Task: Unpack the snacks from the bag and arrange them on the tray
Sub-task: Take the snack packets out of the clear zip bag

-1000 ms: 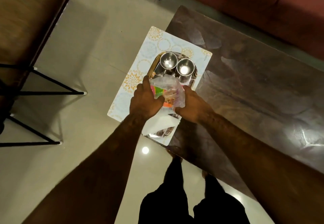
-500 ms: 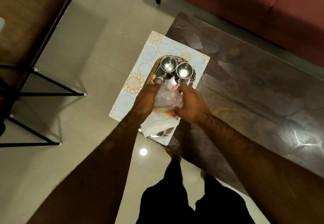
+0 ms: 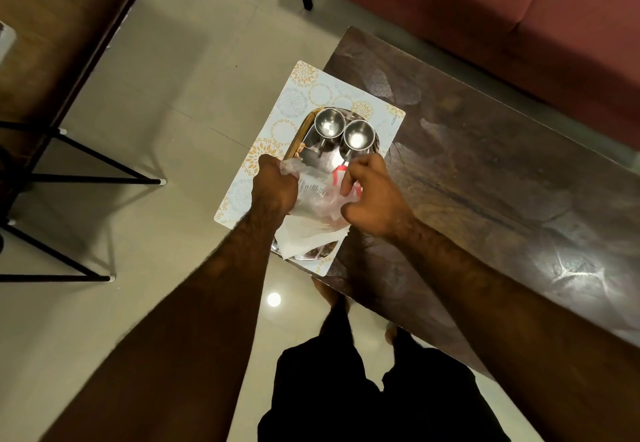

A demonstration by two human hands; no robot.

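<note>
1. Clear plastic bag [image 3: 317, 196], crinkled at frame centre, is gripped on its left edge by the left hand [image 3: 273, 187] and pinched at its right by the right hand [image 3: 372, 196].
2. Red packaging shows inside the bag.
3. Under it, a steel tray [image 3: 304, 140] carries two steel cups [image 3: 329, 122] at its upper end.
4. The tray sits on a patterned placemat [image 3: 294, 102] overhanging the dark table [image 3: 485, 164].

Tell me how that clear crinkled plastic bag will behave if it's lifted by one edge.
The clear crinkled plastic bag probably flops and sags; it is already bunched between the left hand and right hand. Its glossy film looks slippery, and seemingly light.
</note>
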